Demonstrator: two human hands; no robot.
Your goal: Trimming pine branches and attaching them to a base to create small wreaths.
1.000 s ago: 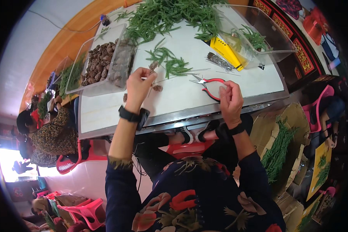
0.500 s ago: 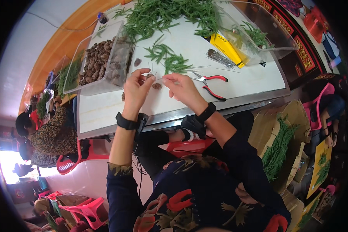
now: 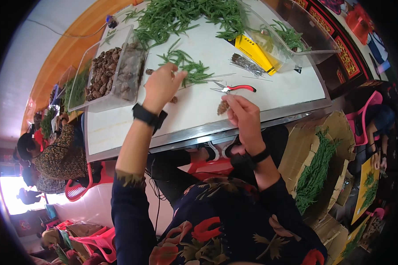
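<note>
My right hand (image 3: 244, 115) pinches a brown pine cone (image 3: 223, 107) between thumb and fingertips, above the table's near edge. Just beyond it lie pliers (image 3: 235, 88) with red handles, one of them hidden by the hand. My left hand (image 3: 161, 85) reaches over the white table with thumb and fingers apart, nothing visible in them. Its fingertips are beside several loose green sprigs (image 3: 194, 73); whether they touch is unclear. One loose pine cone (image 3: 174, 100) lies by the left wrist, and a smaller cone (image 3: 149, 71) lies beyond the hand.
A clear plastic bin (image 3: 131, 66) of pine cones stands at left. Green foliage (image 3: 185, 17) is heaped at the back. A yellow package (image 3: 255, 54), thin wires (image 3: 247, 65) and another clear bin (image 3: 316, 52) sit right. A cardboard box (image 3: 292, 170) of greenery stands beside me; people work nearby.
My hands have moved apart. The right has come down and to the right with a pine cone in its fingers; the left has moved up toward the green sprigs.
</note>
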